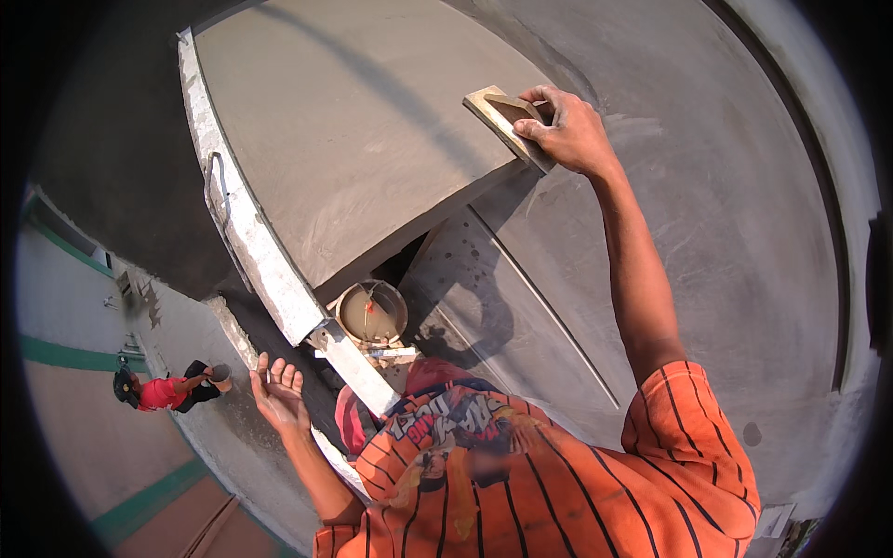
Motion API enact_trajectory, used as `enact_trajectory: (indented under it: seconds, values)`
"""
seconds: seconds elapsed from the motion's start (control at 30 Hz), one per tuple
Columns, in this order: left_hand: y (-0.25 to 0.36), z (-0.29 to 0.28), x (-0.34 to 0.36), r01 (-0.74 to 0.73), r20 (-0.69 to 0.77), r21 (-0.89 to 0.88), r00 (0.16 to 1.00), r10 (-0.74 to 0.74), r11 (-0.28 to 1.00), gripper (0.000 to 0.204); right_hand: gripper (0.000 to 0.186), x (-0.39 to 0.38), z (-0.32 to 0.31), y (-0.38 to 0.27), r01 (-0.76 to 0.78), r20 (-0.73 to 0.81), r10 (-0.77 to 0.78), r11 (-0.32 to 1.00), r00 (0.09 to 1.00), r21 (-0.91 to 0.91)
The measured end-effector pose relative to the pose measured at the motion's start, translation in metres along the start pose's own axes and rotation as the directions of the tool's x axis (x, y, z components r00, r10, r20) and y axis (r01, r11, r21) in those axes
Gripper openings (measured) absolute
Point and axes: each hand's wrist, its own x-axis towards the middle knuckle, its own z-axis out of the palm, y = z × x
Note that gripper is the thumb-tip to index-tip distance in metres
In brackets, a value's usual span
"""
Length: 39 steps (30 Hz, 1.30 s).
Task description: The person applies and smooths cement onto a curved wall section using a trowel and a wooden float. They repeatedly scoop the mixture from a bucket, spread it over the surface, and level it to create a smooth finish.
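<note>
My right hand (pixel 572 130) grips a wooden plastering float (pixel 487 106) by its handle. The float sits at the right edge of a smooth grey plastered surface (pixel 372 139), close to the grey wall on the right. My left hand (pixel 279 395) is at the lower left, palm turned up and fingers apart, with nothing in it. A white-smeared straight board (pixel 251 219) runs along the left edge of the plastered surface. On that board is a bent metal rod clamp (pixel 216 191).
Below the plastered surface stands a round bucket (pixel 398 299) with grey contents and a small red item. A grey wall (pixel 716 186) fills the right side. Far left and lower, a person in a red top (pixel 163 392) holds a dark bucket (pixel 220 373).
</note>
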Motion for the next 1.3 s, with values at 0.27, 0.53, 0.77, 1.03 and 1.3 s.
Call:
enact_trajectory:
  seconds: [0.27,0.53,0.77,1.03,1.3]
  values:
    - [-0.011,0.017,0.017,0.071,0.144,-0.006,0.987,-0.069,0.997,0.034,0.044,-0.067,-0.014,-0.065,0.335,0.004,-0.347,0.909,0.938,0.249]
    - [-0.015,0.010,-0.005,0.054,0.051,-0.057,0.997,-0.051,0.997,0.037,0.039,0.018,0.019,-0.021,0.097,-0.132,-0.124,0.977,0.984,-0.191]
    - [-0.010,-0.037,-0.017,-0.050,-0.091,-0.008,0.995,0.049,0.999,0.039,0.040,-0.040,0.009,-0.087,0.322,-0.130,-0.315,0.946,0.940,0.030]
    - [0.002,-0.008,-0.011,-0.045,-0.042,-0.025,0.998,0.044,0.999,0.036,0.043,0.002,0.031,-0.064,0.192,-0.122,-0.214,0.966,0.969,-0.173]
    - [-0.012,-0.008,-0.011,-0.060,-0.035,-0.023,0.998,0.059,0.998,0.037,0.040,-0.051,0.023,-0.125,0.452,-0.118,-0.444,0.890,0.888,0.055]
